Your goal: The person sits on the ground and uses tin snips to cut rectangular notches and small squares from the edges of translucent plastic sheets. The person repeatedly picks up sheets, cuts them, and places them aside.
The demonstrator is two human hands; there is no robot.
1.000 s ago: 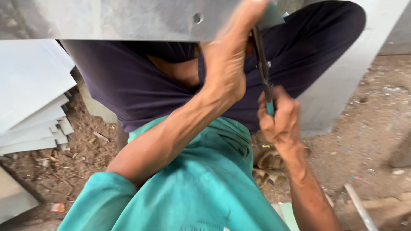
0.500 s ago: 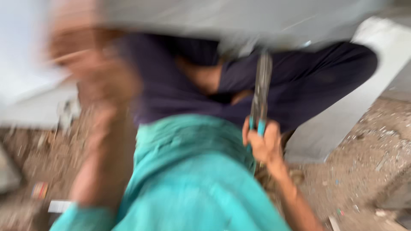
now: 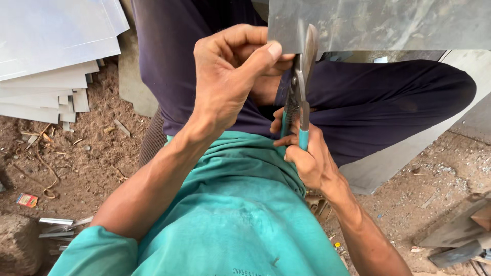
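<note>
One head-worn camera looks steeply down, close over the seated person's lap and dirt ground [image 3: 92,153].

The metal sheet [image 3: 378,23] is thin grey steel, smooth with a dull, smeary sheen and cloudy marks. The snips [image 3: 299,87] have bare grey metal blades, worn and matt, and handles sleeved in smooth teal plastic. The shirt [image 3: 235,220] is soft teal cloth, matt and creased; the trousers [image 3: 378,102] are dark navy cloth, also matt. The stacked sheets [image 3: 46,56] look like pale, flat metal with a soft satin finish. The ground [image 3: 92,153] is rough brown dirt, gritty and strewn with small metal offcuts
</note>
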